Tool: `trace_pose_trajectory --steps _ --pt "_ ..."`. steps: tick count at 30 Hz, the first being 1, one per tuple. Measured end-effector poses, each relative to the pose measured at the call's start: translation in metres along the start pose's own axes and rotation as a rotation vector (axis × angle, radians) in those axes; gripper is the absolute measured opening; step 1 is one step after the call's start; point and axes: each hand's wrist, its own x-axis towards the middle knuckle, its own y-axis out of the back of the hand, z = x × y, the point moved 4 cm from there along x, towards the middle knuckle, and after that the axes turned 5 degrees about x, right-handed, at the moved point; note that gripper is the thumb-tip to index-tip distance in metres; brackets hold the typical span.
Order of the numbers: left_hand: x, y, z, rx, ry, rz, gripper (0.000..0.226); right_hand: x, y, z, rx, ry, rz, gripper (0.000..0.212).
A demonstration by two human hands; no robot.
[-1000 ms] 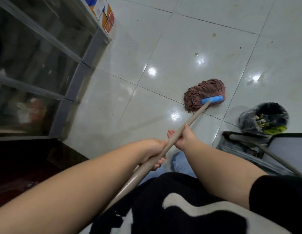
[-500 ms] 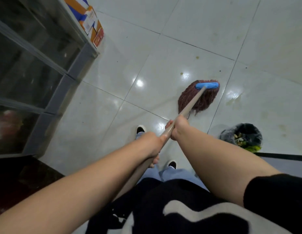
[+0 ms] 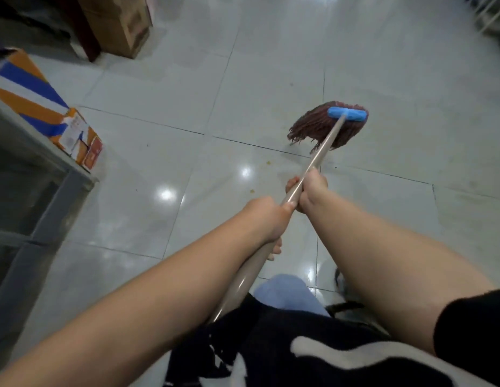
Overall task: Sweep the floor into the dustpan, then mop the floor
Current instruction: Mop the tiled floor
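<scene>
A mop with a reddish-brown string head (image 3: 317, 127) and a blue clamp (image 3: 346, 113) rests on the glossy white tiled floor (image 3: 271, 65), ahead and to the right of me. Its beige handle (image 3: 324, 146) runs back toward my body. My right hand (image 3: 313, 191) grips the handle farther forward. My left hand (image 3: 267, 219) grips it just behind, closer to my waist. Small yellowish specks (image 3: 268, 162) lie on the tiles near the mop. No dustpan is in view.
A grey metal-framed glass cabinet (image 3: 33, 191) stands along the left. An orange, blue and white carton (image 3: 47, 107) sits by its corner. Brown cardboard boxes (image 3: 117, 20) stand at the top left. My feet and jeans (image 3: 285, 291) are below the handle.
The mop head has moved forward and to the right across the tiles. My view has swung up and left, so the black rubbish bag at the right has left the frame.
</scene>
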Motion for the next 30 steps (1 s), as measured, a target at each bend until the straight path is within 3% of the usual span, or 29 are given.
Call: trace_pose_trajectory --steps 7,12,17,19,22,27,30 --pt "0.087 0.048 0.049 0.166 -0.046 -0.029 0.057 0.074 -0.049 -0.036 0.079 -0.083 0.077 0.024" --pt "0.188 0.058 0.070 0.180 0.110 -0.042 0.056 0.143 -0.081 -0.025 -0.044 -0.357 0.001 0.052" --pt "0.250 0.072 0.048 0.258 0.310 -0.130 0.046 0.176 -0.091 0.014 -0.160 -0.580 -0.069 0.034" --pt "0.253 0.080 0.031 0.152 0.395 -0.233 0.045 0.184 -0.092 0.027 -0.172 -0.623 -0.074 0.032" --pt "0.238 0.082 0.017 -0.263 0.564 -0.449 0.047 0.186 -0.106 0.044 -0.151 -0.591 -0.008 0.028" --pt "0.229 0.109 -0.006 -0.338 0.548 -0.457 0.049 0.177 -0.138 0.081 -0.200 -0.529 0.065 0.042" --pt "0.218 0.146 -0.045 -0.333 0.536 -0.466 0.051 0.156 -0.165 0.117 -0.202 -0.497 0.058 0.034"
